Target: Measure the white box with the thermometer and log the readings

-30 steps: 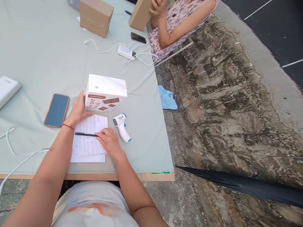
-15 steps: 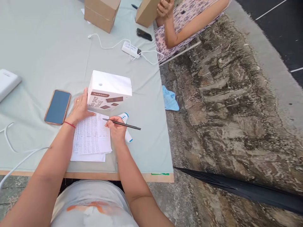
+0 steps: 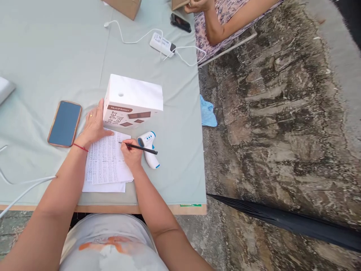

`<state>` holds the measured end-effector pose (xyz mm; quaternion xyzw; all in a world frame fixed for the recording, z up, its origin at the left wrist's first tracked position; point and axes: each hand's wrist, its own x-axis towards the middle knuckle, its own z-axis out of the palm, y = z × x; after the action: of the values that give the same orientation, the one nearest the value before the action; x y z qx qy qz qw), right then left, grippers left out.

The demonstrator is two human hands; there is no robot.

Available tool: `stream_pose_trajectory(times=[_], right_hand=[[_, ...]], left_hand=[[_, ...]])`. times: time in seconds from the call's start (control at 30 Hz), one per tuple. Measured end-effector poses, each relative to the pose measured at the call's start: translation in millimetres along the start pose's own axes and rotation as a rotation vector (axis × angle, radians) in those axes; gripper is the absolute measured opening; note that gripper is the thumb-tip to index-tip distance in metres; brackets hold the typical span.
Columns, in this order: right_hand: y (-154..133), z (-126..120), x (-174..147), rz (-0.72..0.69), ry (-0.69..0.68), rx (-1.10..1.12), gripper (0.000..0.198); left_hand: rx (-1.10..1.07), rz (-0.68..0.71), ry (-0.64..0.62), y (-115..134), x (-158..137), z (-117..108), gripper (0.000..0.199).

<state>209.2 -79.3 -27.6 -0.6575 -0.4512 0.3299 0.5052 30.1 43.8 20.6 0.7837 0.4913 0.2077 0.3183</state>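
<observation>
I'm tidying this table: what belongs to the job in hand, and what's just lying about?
In use:
slim black pen, in the right hand
white written-on paper sheets, under the pen and left hand

Apparently just lying about:
white cardboard box with brown print, beside the left hand
white and blue handheld thermometer
dark-screened phone with brown rim
white oblong device with white cable

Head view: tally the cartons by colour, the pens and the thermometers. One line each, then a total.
Brown cartons, both cut off by the picture's top edge: 2
White carton, printed: 1
Black pen, in the right hand: 1
White-and-blue thermometer: 1
Total: 5
</observation>
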Motion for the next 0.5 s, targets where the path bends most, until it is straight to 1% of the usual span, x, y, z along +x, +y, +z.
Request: stream_pose_trajectory(times=[0.27,0.43,0.5], right_hand=[[1.7,-0.7,-0.1,-0.024,-0.028,-0.031,0.013],[0.8,0.2,0.3,-0.026,-0.029,-0.009,0.016],[0.1,0.4,0.3,-0.017,-0.025,-0.013,0.015]], left_hand=[[0.011,-0.020,-0.020,6.4,-1.3,-2.3,0.119],[-0.029,0.024,0.014,1.4,-0.3,0.4,0.120],[-0.019,0.017,0.010,-0.3,0.1,1.2,0.117]])
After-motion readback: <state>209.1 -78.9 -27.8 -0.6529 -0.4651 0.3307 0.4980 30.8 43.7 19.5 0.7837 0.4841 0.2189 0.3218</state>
